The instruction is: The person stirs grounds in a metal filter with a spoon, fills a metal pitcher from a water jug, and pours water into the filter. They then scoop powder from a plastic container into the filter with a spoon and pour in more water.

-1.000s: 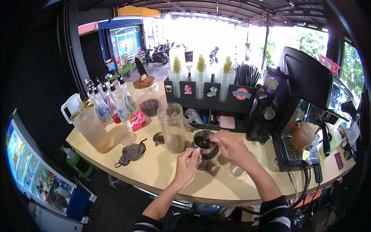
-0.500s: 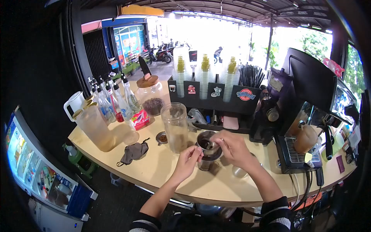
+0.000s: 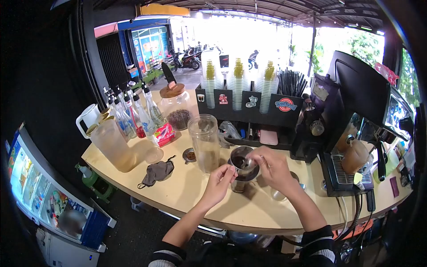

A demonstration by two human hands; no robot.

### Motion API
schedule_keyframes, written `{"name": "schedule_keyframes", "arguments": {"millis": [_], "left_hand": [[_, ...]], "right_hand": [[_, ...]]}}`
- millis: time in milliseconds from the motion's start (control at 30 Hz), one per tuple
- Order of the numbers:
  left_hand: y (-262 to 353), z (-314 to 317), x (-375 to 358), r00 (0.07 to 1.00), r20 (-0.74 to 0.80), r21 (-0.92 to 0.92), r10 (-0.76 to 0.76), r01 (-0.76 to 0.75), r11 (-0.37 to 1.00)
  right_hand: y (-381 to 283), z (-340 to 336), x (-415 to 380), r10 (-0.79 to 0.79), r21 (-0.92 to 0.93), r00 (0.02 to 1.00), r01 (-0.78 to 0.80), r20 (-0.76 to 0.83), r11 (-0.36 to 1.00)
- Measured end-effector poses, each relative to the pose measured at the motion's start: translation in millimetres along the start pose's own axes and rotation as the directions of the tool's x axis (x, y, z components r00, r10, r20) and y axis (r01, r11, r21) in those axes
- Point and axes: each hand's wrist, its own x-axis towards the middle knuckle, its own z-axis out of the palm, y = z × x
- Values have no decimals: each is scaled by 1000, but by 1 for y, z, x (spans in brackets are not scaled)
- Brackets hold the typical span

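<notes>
A metal cup (image 3: 240, 155) with dark contents is in front of me, its wide rim resting over a glass (image 3: 238, 186). My left hand (image 3: 220, 181) is closed, thumb and fingers pinching the cup's near left side. My right hand (image 3: 272, 168) is closed in a pinch, its fingertips at the cup's mouth; what they hold is hidden. A tall clear plastic jar (image 3: 204, 144) stands just left of the cup. Beyond it lies a small metal dish (image 3: 189, 155) with brown contents. Partly behind my right wrist is a metal cup-like container (image 3: 279, 195).
Pump bottles (image 3: 135, 111), a cloudy pitcher (image 3: 111, 144), a lidded glass jar (image 3: 179, 109) and a dark face mask (image 3: 157, 172) are on the left. A black holder (image 3: 249, 120) with stacked cups and straws stands behind. An espresso machine (image 3: 356, 120) fills the right side.
The view has shifted slightly. The cup's mouth now shows a little more openly toward me, while both hands keep nearly the same places around it.
</notes>
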Motion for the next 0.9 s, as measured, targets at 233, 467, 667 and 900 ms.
{"name": "schedule_keyframes", "arguments": {"millis": [233, 467, 667, 900], "left_hand": [[0, -1, 0, 1000, -2, 26, 17, -17, 1000], [5, -1, 1, 998, -10, 44, 58, -58, 997], [4, 1, 2, 992, -13, 65, 124, -123, 990], [-3, -2, 2, 986, 4, 146, 167, -166, 975]], "right_hand": [[-2, -1, -2, 9, 34, 1000, -8, -23, 999], [-8, -3, -1, 31, 84, 999, -30, -11, 996], [2, 2, -3, 138, 253, 981, -100, -139, 962], [6, 8, -6, 232, 474, 956, -122, -181, 872]]}}
